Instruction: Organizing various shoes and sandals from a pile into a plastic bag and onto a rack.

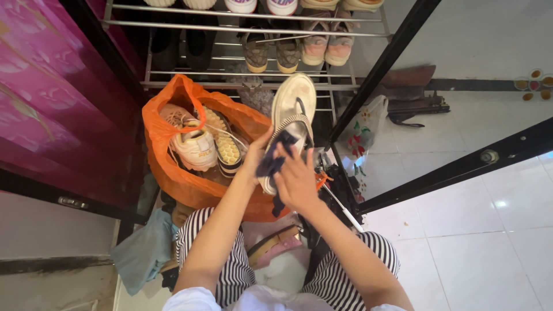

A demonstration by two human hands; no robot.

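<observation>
Two hands engaged: a cream flat thong sandal with striped strap [292,109] is gripped by the left hand [256,156] above the orange plastic bag of shoes [173,167]; a dark blue cloth [275,158] is pressed on by the right hand [296,181]. Firm support and short strokes are judged best.

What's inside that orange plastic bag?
The orange plastic bag holds shoes: a white sneaker with loose laces, and beside it a shoe on its side, its yellowish sole showing. Anything deeper is covered by these shoes and the bag's folds.
</observation>
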